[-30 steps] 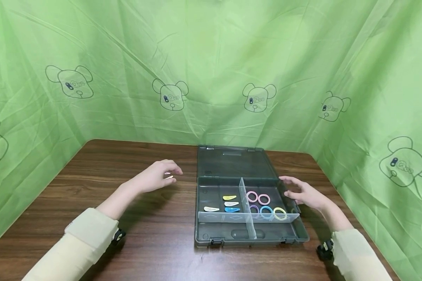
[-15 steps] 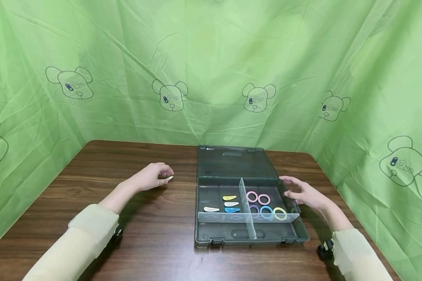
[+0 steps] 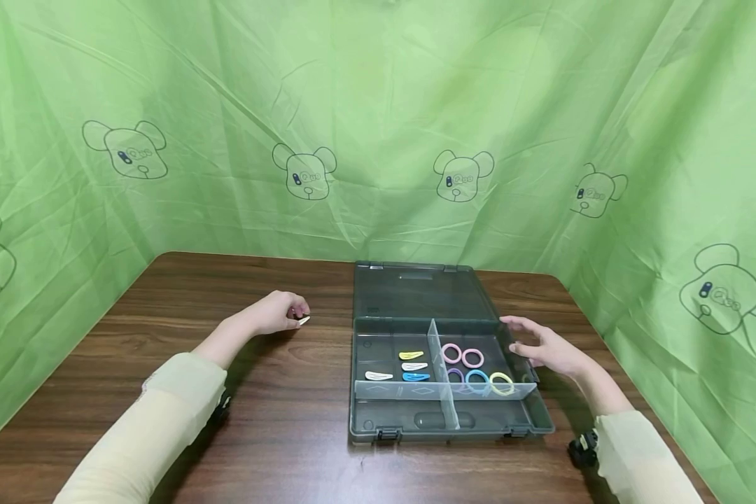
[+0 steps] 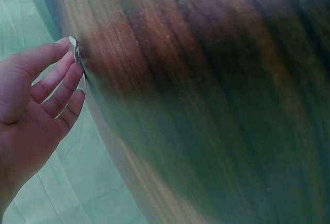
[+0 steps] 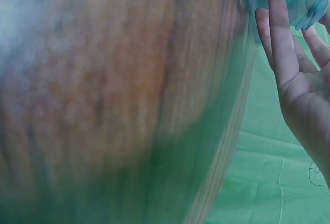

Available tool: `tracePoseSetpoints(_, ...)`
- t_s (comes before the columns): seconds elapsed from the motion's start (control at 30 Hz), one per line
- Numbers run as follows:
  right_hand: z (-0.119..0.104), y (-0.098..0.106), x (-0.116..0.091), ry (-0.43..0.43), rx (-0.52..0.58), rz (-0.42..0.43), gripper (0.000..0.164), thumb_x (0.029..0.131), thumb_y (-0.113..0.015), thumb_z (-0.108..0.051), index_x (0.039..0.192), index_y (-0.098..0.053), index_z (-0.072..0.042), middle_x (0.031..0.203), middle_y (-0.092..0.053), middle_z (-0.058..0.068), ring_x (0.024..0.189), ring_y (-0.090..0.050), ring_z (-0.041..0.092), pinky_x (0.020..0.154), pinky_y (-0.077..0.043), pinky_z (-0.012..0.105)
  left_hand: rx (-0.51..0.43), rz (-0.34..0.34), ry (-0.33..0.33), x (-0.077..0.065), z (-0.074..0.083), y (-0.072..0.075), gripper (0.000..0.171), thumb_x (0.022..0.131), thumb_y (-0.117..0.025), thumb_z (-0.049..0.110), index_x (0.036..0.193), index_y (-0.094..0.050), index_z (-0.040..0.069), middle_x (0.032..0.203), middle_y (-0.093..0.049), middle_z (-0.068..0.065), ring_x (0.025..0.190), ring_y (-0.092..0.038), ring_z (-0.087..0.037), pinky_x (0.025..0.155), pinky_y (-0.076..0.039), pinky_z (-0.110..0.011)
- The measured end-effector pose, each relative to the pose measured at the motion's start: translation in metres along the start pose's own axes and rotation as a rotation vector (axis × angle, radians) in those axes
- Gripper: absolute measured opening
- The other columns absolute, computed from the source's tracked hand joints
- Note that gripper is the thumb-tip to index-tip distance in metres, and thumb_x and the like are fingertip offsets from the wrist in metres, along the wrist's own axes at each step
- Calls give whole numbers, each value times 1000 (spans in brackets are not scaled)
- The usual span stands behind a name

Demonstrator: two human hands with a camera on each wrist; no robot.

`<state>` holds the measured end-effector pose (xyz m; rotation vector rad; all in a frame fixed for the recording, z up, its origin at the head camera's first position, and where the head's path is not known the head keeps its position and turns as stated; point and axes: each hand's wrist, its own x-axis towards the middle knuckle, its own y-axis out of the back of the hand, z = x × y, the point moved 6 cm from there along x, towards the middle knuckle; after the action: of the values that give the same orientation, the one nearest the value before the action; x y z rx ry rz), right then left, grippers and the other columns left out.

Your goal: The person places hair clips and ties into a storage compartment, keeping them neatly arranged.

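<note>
In the head view my left hand (image 3: 276,313) is low over the table, left of the box. Its thumb and fingertips pinch a pale snap hair clip (image 3: 304,320); the left wrist view shows the hair clip (image 4: 76,51) edge-on at the fingertips. A second pale edge shows by the lower fingers, too unclear to name. My right hand (image 3: 551,350) rests against the right side of the dark clear divider box (image 3: 400,435), its fingers (image 5: 283,43) fairly straight. In the back-left compartment lie a yellow clip (image 3: 411,355), a blue clip (image 3: 416,376) and two whitish clips (image 3: 379,376).
Pink, purple, blue and yellow hair ties (image 3: 473,358) lie in the back-right compartment. Clear dividers (image 3: 403,390) split the box, and its lid (image 3: 422,290) lies back on the wooden table (image 3: 277,434). A green curtain (image 3: 378,91) surrounds the table's back and sides.
My left hand has moved slightly left and down towards the table, its fingers drawing closer together on the pale clip. The right hand and the box have stayed put.
</note>
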<state>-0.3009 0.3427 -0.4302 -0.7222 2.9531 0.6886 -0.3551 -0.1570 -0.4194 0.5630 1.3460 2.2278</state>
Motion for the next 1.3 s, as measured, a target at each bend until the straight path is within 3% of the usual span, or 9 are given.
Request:
tracePoseSetpoints(0.33,2,1,0,7,5,8,60,92,-58,-11,144,-27,-4,140,-28,29,93,-65,19,72,-56,39,17,-20,-5,5,-1,-4,16,73,-68,-2,87,-67,4,78,-64,-3,77,-60,-20,69,-46,-28)
tracePoseSetpoints(0.6,1,0,1,-4,-11,9,60,93,-58,-10,145,-27,-5,141,-27,30,94,-63,18,72,-56,38,-17,-39,13,5,-2,-6,24,70,-67,-5,93,-66,3,77,-63,-3,76,-59,-20,68,-45,-27)
tracePoseSetpoints(0.8,0,0,0,-5,-36,17,60,93,-57,-10,145,-28,-5,142,-27,30,96,-62,18,72,-55,37,-52,-50,34,5,-5,-8,24,71,-66,-4,94,-66,3,76,-64,-3,72,-56,-11,67,-45,-24)
tracePoseSetpoints(1.1,1,-1,0,-13,-26,21,61,93,-58,-11,145,-28,-4,142,-27,30,94,-62,15,72,-55,37,-1,-42,-4,3,-5,-7,21,73,-65,-1,91,-67,9,70,-60,6,66,-52,-5,65,-43,-24)
tracePoseSetpoints(1.3,2,0,1,-2,-12,14,61,92,-59,-11,145,-27,-5,141,-27,30,95,-64,19,73,-56,38,-10,-52,-14,2,-2,-7,18,74,-65,-2,89,-67,8,67,-60,5,64,-51,-4,65,-42,-24)
